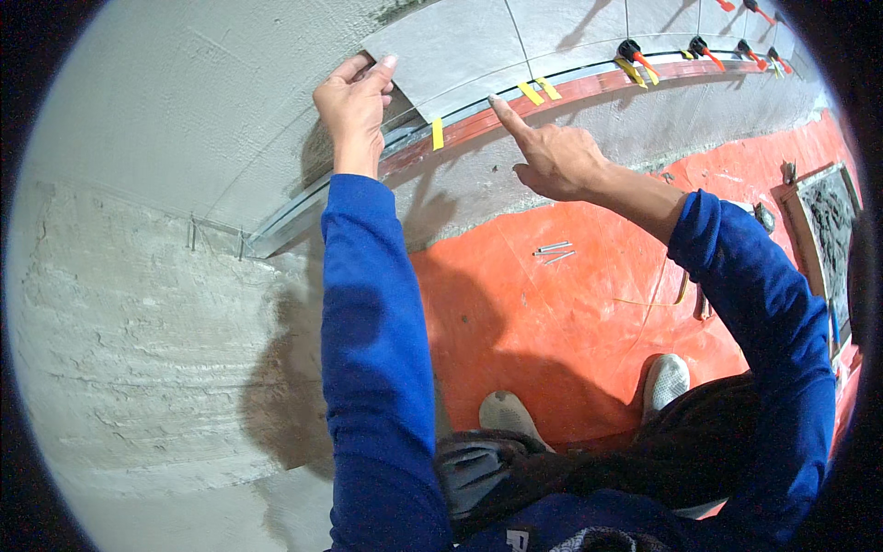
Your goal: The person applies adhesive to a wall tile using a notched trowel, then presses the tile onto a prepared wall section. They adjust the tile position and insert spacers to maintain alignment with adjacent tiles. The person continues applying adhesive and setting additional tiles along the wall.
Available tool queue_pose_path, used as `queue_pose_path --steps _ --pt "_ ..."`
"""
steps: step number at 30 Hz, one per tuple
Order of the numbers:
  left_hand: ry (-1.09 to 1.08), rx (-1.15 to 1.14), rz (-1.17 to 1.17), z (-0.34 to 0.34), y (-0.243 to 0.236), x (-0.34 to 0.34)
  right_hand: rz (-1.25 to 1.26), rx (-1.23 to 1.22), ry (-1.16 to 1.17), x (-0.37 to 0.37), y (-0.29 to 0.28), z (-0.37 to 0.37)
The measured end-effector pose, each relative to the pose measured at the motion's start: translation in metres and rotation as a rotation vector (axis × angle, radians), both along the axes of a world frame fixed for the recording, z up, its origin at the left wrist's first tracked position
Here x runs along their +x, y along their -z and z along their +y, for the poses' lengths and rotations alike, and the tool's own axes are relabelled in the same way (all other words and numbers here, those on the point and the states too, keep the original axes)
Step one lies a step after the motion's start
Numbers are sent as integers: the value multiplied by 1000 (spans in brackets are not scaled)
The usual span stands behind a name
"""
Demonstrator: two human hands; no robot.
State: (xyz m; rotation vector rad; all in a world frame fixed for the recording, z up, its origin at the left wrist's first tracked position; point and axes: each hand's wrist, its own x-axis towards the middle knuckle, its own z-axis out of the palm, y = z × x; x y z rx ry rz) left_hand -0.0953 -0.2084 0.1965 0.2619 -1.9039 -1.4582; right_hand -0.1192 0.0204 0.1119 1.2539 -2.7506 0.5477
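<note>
A large light-grey wall tile (452, 57) stands against the wall above a long metal rail with a red front face (575, 95). My left hand (357, 99) is closed on the tile's left edge, its thumb on the front face and the other fingers partly hidden behind. My right hand (558, 158) holds nothing; its index finger is stretched to the tile's lower edge by the rail, thumb apart, other fingers bent. A yellow strip (437, 133) sits at the tile's lower left corner. Another yellow strip (531, 93) is near the joint with the neighbouring tile.
Black-and-red tile levelling knobs (635, 53) line the tile joints at right. Orange sheeting (478, 276) covers the floor, with several thin metal rods (554, 249) on it. A tray of grey mortar (832, 216) stands at far right. Bare rough wall (138, 322) extends left.
</note>
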Motion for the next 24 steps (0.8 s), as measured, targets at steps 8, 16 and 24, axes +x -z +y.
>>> queue_pose_path --steps 8,16,24 --pt "29 55 58 -3 0 1 -110 207 51 3 -12 0" --pt "-47 160 156 -12 -11 15 -104 207 -7 6 2 12" --pt "-217 74 481 -24 -41 41 -142 201 -39 13 -2 21"
